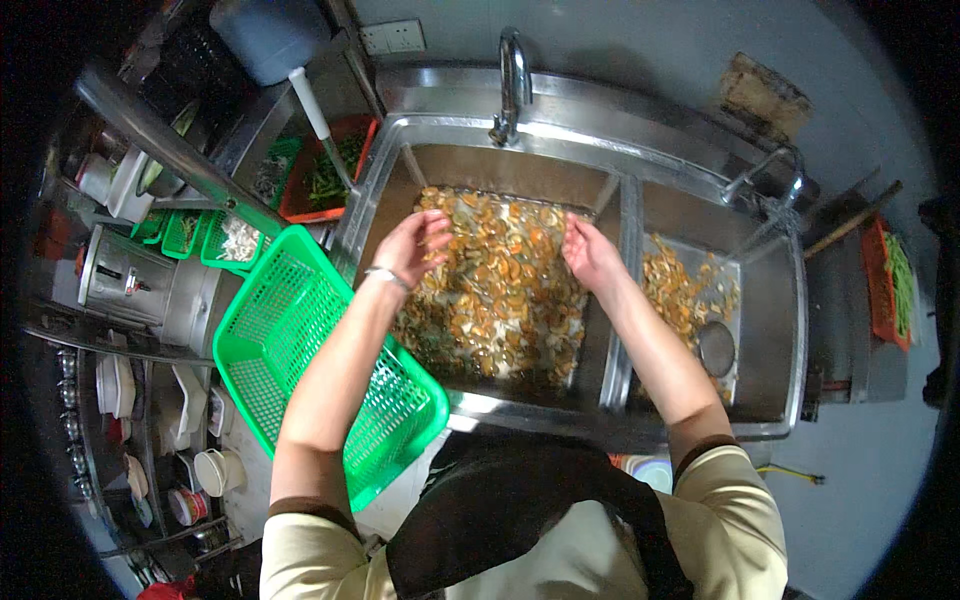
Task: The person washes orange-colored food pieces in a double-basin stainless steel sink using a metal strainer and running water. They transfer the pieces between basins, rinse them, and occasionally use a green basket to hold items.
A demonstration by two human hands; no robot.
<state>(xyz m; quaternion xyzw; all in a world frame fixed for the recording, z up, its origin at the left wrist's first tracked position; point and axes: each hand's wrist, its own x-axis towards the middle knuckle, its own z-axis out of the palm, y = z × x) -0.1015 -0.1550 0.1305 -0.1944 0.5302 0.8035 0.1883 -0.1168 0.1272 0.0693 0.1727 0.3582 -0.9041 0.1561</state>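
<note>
Both my hands are held over the left basin of a stainless steel sink (626, 300). My left hand (414, 251), with a bracelet at the wrist, is near the basin's left side, fingers apart and holding nothing. Near the right side is my right hand (589, 251), its fingers curled inward; I see nothing in it. Between and below them, many small orange-brown pieces of food, possibly mushrooms, (510, 262) lie in water. A green plastic basket (330, 300), with nothing in it, stands tilted at the sink's left edge, partly under my left forearm.
The right basin holds more orange-brown pieces (667, 277) and a round dark drain cover (716, 349). A chrome faucet (514, 90) rises behind the left basin, another (769, 176) behind the right. Farther left are an orange crate of greens (367, 150) and shelves with containers (219, 471).
</note>
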